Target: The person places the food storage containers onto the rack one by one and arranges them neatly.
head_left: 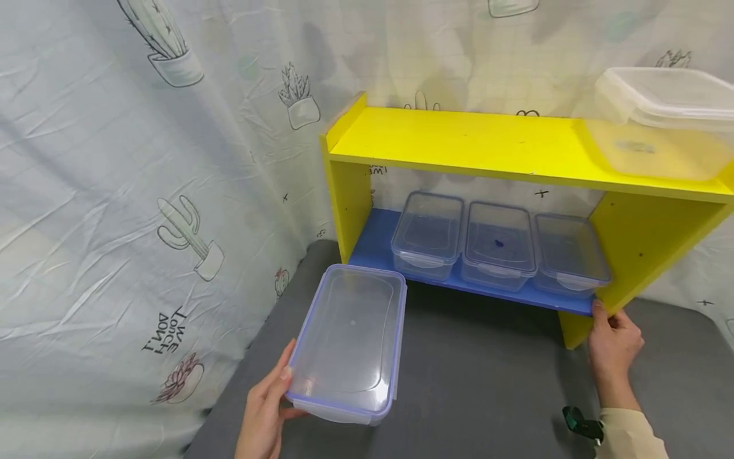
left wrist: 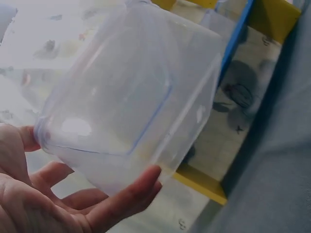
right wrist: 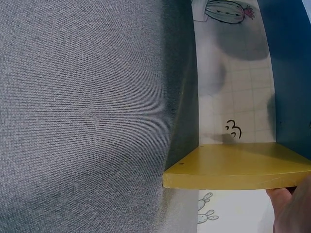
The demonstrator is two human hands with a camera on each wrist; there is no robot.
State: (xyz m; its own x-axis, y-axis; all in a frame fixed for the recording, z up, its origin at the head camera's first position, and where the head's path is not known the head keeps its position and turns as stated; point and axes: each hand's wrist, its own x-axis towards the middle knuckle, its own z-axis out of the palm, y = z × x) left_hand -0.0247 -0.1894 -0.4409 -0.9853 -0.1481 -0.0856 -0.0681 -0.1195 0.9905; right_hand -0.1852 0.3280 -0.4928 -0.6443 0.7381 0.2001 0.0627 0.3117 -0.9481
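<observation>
A clear plastic food container [head_left: 351,338] with a blue-rimmed lid is held by my left hand [head_left: 264,408] at its near left corner. It hangs tilted over the grey surface, left of the shelf. In the left wrist view, my fingers [left wrist: 129,199] spread under the container [left wrist: 112,111] while the thumb presses its rim. My right hand [head_left: 615,341] grips the yellow and blue shelf unit [head_left: 459,137] at its lower right corner, thumb on the front edge. The right wrist view shows part of that hand [right wrist: 295,208] against the yellow side panel [right wrist: 233,170].
Three similar lidded containers [head_left: 427,233] stand side by side on the blue board [head_left: 373,239]. A larger clear container [head_left: 659,127] sits on the yellow top at right. Grey fabric [head_left: 476,376] covers the surface below; a cactus-print sheet [head_left: 246,159] hangs behind and at left.
</observation>
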